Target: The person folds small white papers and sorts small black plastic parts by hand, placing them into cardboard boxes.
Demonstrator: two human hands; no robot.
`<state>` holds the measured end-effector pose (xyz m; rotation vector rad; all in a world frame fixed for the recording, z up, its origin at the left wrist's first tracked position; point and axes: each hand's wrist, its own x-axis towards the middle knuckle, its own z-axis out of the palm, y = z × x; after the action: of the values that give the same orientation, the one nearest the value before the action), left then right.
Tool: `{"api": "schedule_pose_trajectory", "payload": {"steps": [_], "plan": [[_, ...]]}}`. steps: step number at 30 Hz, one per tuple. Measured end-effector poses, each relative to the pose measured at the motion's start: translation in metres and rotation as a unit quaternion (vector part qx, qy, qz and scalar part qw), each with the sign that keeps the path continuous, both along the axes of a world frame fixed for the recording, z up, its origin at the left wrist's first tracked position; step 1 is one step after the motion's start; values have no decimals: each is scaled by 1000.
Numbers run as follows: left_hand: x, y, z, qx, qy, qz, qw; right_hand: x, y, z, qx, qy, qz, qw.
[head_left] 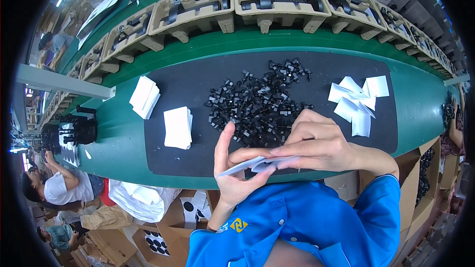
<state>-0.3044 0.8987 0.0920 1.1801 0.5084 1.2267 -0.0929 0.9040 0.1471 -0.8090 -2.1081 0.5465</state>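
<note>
A small white paper leaflet, bent and partly folded, is held between both hands at the near edge of the black mat. My left hand pinches its left part, thumb and fingers on opposite sides. My right hand presses the right part between fingertips and thumb. Just beyond the hands lies a heap of small black plastic parts. Two stacks of white leaflets, one farther and one nearer, rest on the left. Several creased leaflets lie loosely overlapped on the right.
Beyond the green table, a row of moulded pulp trays holding black parts lines a green belt. A grey metal bar juts in at left. Cardboard boxes stand below. A person sits at left.
</note>
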Motion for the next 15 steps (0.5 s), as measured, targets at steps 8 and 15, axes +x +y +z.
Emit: {"api": "schedule_pose_trajectory", "payload": {"steps": [8,15], "plan": [[4,0,7,-143,-63,-19,987,6,-8,2,171,-185,-41,967],[-1,5,14,-180,-12,-47,982,-1,-17,9,271,-284,-72,917]]}}
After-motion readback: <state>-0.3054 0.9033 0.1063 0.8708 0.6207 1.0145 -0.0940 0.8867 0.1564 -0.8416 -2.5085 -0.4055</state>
